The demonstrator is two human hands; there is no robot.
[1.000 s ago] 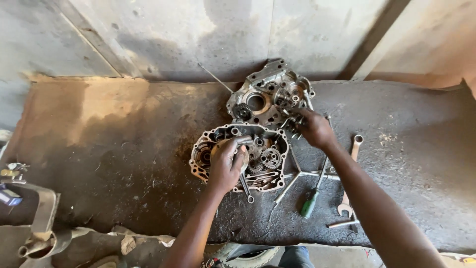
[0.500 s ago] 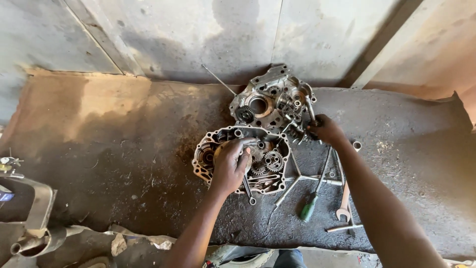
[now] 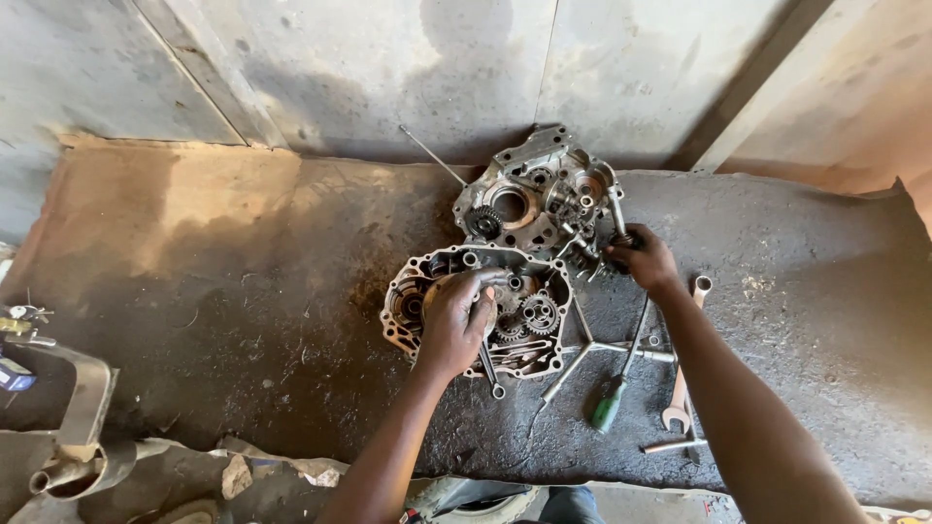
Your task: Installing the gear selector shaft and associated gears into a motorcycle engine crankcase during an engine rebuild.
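Note:
Two grimy metal engine case halves lie on a dark oily mat. The near case half [image 3: 529, 311] shows several gears inside. My left hand [image 3: 456, 320] rests on its left part, fingers curled over a part I cannot make out. The far case half [image 3: 534, 199] leans by the wall. My right hand [image 3: 643, 257] grips a small dark part at that half's lower right edge.
On the mat [image 3: 243, 320] right of the cases lie a green-handled screwdriver [image 3: 612, 398], a three-arm wrench [image 3: 592, 347], an open-end spanner [image 3: 680, 388] and a loose rod [image 3: 670, 446]. A thin rod [image 3: 432, 155] leans at the wall. A metal pipe part [image 3: 78, 427] sits at the left edge.
The view shifted slightly, so the cases sit more to the right. My right hand slid down a little along the far case's edge. My left hand stays on the near case.

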